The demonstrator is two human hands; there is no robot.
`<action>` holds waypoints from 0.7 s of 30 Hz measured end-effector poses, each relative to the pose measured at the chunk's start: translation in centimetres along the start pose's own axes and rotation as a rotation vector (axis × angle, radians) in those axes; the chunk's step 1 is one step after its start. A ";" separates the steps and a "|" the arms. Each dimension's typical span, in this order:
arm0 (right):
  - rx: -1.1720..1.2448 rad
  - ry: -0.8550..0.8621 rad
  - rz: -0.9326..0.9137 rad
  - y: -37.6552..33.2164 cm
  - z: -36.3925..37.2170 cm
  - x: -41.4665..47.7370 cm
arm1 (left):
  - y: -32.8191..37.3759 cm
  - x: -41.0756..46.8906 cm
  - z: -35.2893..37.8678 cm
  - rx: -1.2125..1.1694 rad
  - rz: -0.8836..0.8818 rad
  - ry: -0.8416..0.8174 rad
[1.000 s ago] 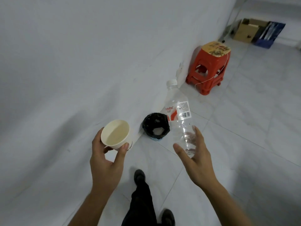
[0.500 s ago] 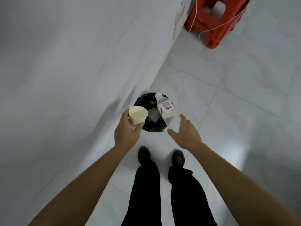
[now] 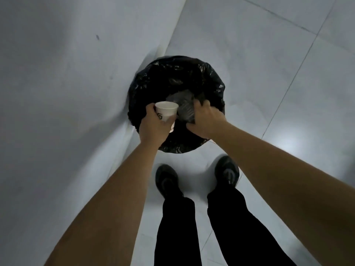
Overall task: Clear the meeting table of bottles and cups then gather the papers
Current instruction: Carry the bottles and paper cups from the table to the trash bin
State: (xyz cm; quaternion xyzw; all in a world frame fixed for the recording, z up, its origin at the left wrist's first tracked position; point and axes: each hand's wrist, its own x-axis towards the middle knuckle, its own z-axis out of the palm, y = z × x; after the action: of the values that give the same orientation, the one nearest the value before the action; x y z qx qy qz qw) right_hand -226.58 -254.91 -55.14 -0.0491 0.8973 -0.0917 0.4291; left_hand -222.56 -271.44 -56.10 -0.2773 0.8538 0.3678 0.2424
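Nearest stand two legs in black trousers [image 3: 176, 227] and dark shoes [image 3: 166, 179] on the pale tiled floor [image 3: 269, 54]. Just beyond, the left hand [image 3: 153, 127] has thumb and fingers wrapped round a small white paper cup [image 3: 166, 110], upright above the near-left rim of a round bin lined with a black plastic bag [image 3: 172, 66]. Beside it the right hand [image 3: 206, 120] reaches into the bin's mouth, fingers curled over a clear ribbed plastic bottle [image 3: 184, 106], with the white wall [image 3: 57, 73] at the bin's left.
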 end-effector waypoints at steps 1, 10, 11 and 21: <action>-0.010 0.013 -0.024 0.1 0.7 0.6 | -0.4 0.6 0.6 -0.003 0.001 0.009; 0.117 0.104 -0.137 0.3 -4.3 -8.5 | 3.0 -8.5 -5.8 -0.026 0.100 0.053; 0.161 0.118 -0.145 0.2 -6.1 -11.3 | 4.2 -11.1 -7.6 -0.037 0.103 0.061; 0.515 0.439 -0.105 0.3 -26.6 -47.4 | 23.8 -42.9 -29.3 -0.294 0.225 0.169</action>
State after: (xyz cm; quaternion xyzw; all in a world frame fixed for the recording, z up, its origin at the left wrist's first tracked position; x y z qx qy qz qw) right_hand -217.58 -243.48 -2.78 0.0354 0.9118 -0.3457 0.2189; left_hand -212.94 -267.42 0.03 -0.2426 0.8338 0.4886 0.0844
